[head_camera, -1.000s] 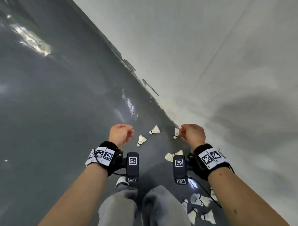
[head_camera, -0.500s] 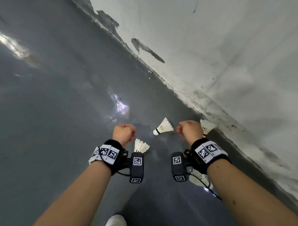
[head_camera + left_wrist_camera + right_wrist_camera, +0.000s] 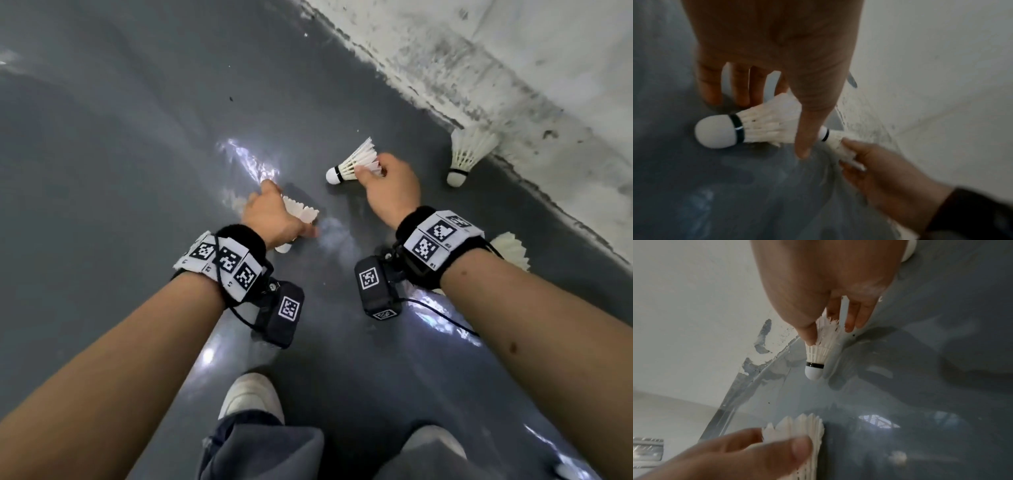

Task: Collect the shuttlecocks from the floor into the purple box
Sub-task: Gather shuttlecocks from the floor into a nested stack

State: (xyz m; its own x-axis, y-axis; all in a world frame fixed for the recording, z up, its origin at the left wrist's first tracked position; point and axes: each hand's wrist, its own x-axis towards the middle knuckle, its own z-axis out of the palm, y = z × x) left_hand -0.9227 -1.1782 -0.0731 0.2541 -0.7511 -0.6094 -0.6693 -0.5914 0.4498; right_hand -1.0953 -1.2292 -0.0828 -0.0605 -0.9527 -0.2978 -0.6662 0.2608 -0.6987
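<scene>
White shuttlecocks point(image 3: 354, 162) with black bands; grey floor point(image 3: 102, 171).

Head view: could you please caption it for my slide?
Both hands, left and right, each pinch a shuttlecock off the grey floor.

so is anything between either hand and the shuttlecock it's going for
Nothing visible. The right hand already pinches the feathers of one shuttlecock, and the left hand is closing on the nearer shuttlecock.

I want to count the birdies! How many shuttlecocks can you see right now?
4: one under the left hand, one pinched by the right hand, one by the wall, one behind the right wrist. More may be hidden.
</scene>
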